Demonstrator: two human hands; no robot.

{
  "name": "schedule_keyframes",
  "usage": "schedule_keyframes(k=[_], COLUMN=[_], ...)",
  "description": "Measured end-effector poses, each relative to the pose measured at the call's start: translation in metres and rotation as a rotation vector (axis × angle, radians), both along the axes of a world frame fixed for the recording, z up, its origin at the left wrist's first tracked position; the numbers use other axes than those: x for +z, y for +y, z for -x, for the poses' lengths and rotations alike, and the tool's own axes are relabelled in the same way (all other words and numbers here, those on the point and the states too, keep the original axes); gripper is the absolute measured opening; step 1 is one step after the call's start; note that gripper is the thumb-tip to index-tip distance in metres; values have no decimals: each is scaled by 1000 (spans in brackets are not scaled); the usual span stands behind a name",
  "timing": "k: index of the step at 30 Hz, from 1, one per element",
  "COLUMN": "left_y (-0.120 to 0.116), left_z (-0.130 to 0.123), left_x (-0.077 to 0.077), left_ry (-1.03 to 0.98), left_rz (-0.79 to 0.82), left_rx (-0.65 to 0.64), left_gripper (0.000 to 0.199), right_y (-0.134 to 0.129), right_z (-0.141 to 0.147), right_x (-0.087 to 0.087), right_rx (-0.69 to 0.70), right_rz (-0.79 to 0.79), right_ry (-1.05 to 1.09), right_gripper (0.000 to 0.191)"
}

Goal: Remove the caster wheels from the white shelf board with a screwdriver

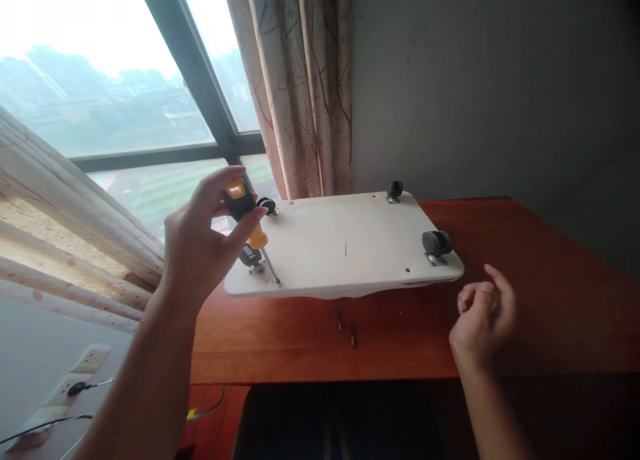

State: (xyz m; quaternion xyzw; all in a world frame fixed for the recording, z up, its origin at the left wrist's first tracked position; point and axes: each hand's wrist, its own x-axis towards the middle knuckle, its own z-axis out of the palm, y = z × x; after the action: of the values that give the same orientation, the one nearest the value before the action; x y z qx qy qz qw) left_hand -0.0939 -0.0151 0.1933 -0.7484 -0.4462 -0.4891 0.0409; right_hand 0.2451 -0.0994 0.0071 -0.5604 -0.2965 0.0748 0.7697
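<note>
My left hand (pixel 200 237) is closed around the yellow-and-black handle of a screwdriver (pixel 257 239). The screwdriver leans, its metal tip at a screw (pixel 276 280) near the front left corner of a white board (pixel 345 227). Black caster wheels stand up at the corners; the front left caster (pixel 250 257) is close to the screwdriver. On the right, my right hand (pixel 483 317) hovers off the board's front right corner, index finger stretched out and the other fingers loosely curled; nothing shows in it. Two screws (pixel 340 321) lie on the table in front of the board.
The board rests on a reddish-brown wooden table (pixel 540 280). Beside the front right caster (pixel 437 245) is a small dark hole (pixel 407 271). A window and curtains (pixel 320 80) stand behind and to the left. A dark chair (pixel 340 420) is below the table's front edge; sockets with cords (pixel 75 387) are lower left.
</note>
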Motion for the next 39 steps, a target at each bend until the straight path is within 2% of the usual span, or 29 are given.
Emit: schedule_keyframes(k=[1,4,7,8,11,16,23,28,35,39], left_y=[0,-2,-4,-5,-6,-8,-17,-19,-18,-18], left_z=[0,-2,-2,-1,1,3,-4,-1,14,16], left_x=[0,1,1,1,1,1,11,17,18,18], left_ry=[-36,-144,-187,-186,-171,-168,-317,-328,-305,-306], left_rz=[28,75,86,86,63,33,-77,-281,-299,-299], left_rx=[-27,-82,-81,-70,-42,-40,-41,-78,-51,-22], left_gripper=[59,55,54,54,55,55,52,50,52,52], right_y=[-4,-9,3,11,37,69,79,82,89,90], right_z=[10,46,89,103,142,186,198,198,192,188], right_x=[6,30,55,62,75,78,87,94,97,98], right_rx=[50,356,666,722,797,879,942,1005,1076,1096], right_rz=[-1,94,172,179,262,459,529,515,285,222], right_ry=[-63,-347,-724,-802,-963,-1121,-1239,-1235,-1397,-1460], right_gripper=[41,32,22,23,21,32,19,16,18,16])
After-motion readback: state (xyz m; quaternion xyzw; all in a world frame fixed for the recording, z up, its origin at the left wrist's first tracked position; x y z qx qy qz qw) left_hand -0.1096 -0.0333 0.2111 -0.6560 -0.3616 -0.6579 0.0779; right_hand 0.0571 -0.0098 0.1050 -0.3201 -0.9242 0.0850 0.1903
